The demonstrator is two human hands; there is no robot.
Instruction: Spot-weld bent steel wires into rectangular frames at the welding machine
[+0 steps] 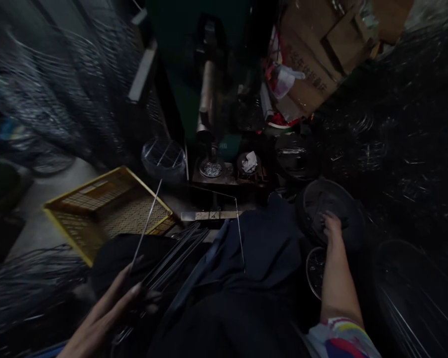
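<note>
At the lower left my left hand (114, 303) has a thin metal rod (147, 221) rising from its fingertips. A bundle of dark rods (179, 253) lies over my lap beside that hand. My right hand (332, 224) reaches into a dark round bucket (321, 199) on the right; its fingers are bent, and what they touch is too dark to tell. A thin bent wire (239, 223) hangs over the dark blue cloth (261, 238) on my lap.
A yellow crate (85, 189) stands at the left. Ahead is a green machine (186, 99) with a metal cylinder and a small dish of metal bits (211, 169). Crumpled white paper (250, 162) sits beside it. A cardboard box (313, 59) is at the upper right.
</note>
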